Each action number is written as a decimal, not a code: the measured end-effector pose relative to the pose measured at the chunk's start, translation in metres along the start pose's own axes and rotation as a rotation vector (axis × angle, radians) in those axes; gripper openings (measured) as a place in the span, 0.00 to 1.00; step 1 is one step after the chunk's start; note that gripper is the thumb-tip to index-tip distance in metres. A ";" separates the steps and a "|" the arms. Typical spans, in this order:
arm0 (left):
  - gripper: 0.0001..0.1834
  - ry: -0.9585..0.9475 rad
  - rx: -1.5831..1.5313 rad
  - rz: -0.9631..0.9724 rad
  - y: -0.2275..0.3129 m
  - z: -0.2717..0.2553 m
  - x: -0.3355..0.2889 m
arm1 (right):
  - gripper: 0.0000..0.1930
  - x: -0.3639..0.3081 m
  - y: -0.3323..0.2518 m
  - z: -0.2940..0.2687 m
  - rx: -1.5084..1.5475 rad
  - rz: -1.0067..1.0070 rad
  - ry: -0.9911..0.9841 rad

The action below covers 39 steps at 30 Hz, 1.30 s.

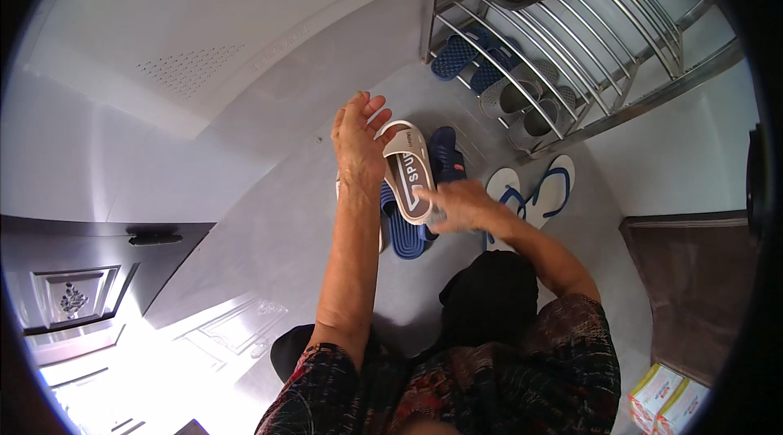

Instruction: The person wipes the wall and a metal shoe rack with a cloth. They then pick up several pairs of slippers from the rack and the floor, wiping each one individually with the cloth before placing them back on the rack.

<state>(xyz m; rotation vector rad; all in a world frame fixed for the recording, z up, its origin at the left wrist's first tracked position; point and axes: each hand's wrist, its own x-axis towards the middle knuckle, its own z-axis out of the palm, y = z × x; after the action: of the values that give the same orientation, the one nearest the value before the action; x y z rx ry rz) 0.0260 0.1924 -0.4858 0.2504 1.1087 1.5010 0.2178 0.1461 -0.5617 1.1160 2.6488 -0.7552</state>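
A beige slide slipper (417,138) with a dark lettered insole lies tilted between my hands, overlapping a blue ridged slipper (406,241). At its toe end, my left hand (360,137) has its fingers loosely bent and apart; the lowest finger meets the slipper's edge. My right hand (463,207) is closed at the heel end, index finger over the insole; its underside is blurred. A dark blue slipper (445,156) sits just right of the beige one. Behind my left forearm, slivers of another pale item show, mostly hidden.
White flip-flops (557,184) with blue straps lie to the right. A metal shoe rack (587,101) at the far right bears black, blue and grey footwear. A pale panel (204,35) rises at far left, a dark door (81,272) at left, and boxes (665,398) at lower right.
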 end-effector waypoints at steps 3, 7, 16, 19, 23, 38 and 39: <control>0.17 0.039 0.034 -0.017 -0.004 -0.002 0.003 | 0.29 -0.013 0.004 0.051 -0.424 -0.020 0.232; 0.20 0.244 0.117 -0.060 -0.041 -0.026 0.021 | 0.22 -0.002 0.016 0.074 -0.458 -0.157 0.693; 0.23 0.265 0.472 -0.074 -0.118 -0.091 0.050 | 0.26 0.012 0.006 0.008 -0.010 -0.130 0.888; 0.26 -0.188 -0.033 -0.346 -0.090 -0.050 0.024 | 0.25 -0.002 -0.007 -0.017 -0.237 -0.203 0.912; 0.10 -0.257 -0.107 -0.376 -0.081 -0.045 0.024 | 0.24 -0.022 -0.018 -0.039 -0.254 -0.316 0.864; 0.18 -0.501 -0.085 0.002 -0.062 0.004 -0.021 | 0.19 -0.019 -0.022 -0.115 0.215 -0.184 1.138; 0.19 -0.499 -0.059 0.006 -0.057 0.008 -0.026 | 0.18 -0.018 -0.021 -0.120 0.250 -0.162 1.150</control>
<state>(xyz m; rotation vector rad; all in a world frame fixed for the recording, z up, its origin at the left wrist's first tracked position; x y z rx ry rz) 0.0763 0.1654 -0.5135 0.5533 0.6640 1.3719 0.2203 0.1847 -0.4446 1.8281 3.6617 -0.5549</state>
